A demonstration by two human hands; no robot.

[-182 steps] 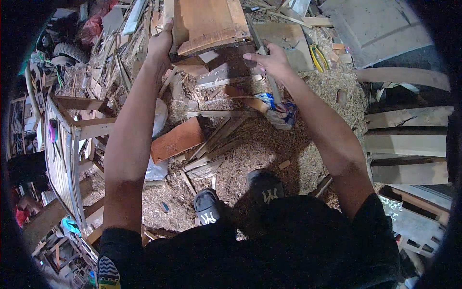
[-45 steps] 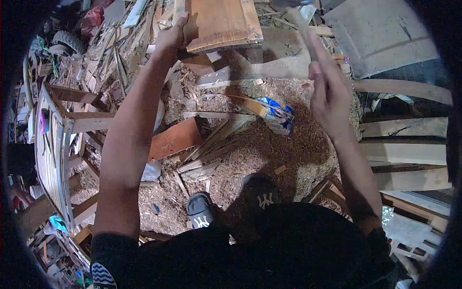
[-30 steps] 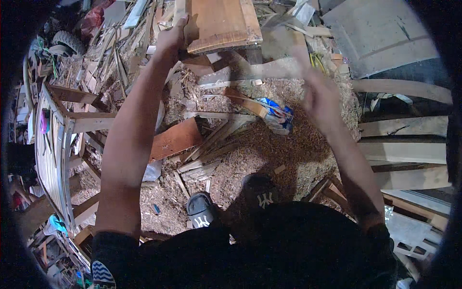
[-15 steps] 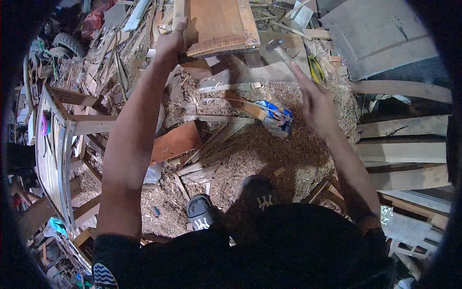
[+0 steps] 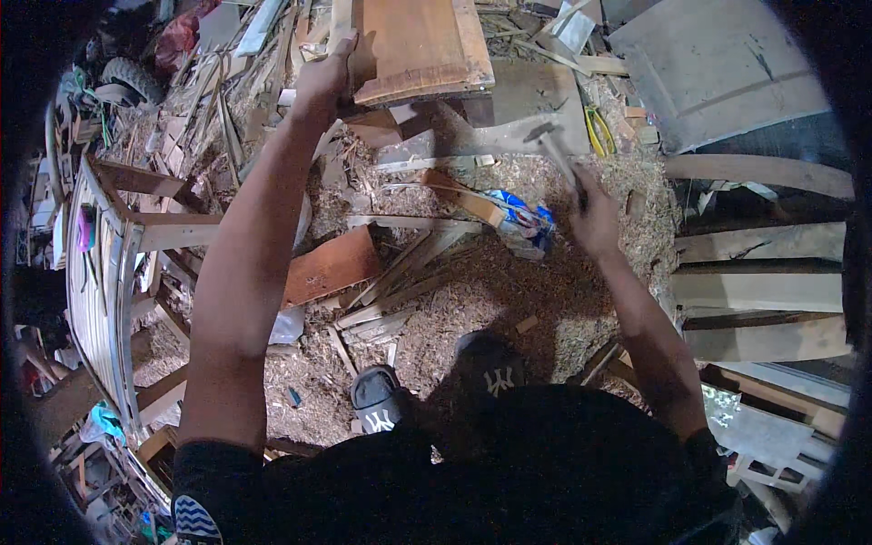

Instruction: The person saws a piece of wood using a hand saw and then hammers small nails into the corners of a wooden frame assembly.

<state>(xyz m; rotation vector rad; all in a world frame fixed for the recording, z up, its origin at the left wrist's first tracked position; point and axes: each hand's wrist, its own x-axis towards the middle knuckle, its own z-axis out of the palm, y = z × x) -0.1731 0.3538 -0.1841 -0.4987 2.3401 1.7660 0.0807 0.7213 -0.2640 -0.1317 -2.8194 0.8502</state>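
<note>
Has drawn the hammer [image 5: 559, 160], clenched in the right hand [image 5: 597, 218], back from the wooden panel [image 5: 413, 45]; keeps the left hand [image 5: 324, 84] clasped on its edge. Stands on shavings-strewn floor [image 5: 459, 313], amid scrap boards [image 5: 333, 266] below the fingers.

Left arm [image 5: 241, 263]: stretched well forward, nearly straight, angled slightly inward. Left hand [image 5: 322, 86] is the farther out of the two; thumb [image 5: 344, 47] extended, pointing away from the body, fingers mostly hidden. Right arm [image 5: 647, 331]: reaching forward, slanting inward to the left. Right hand [image 5: 597, 218] nearer the body, curled in a firm grip, wrist roughly in line with the forearm. Hands well apart. Both forearms bare.
</note>
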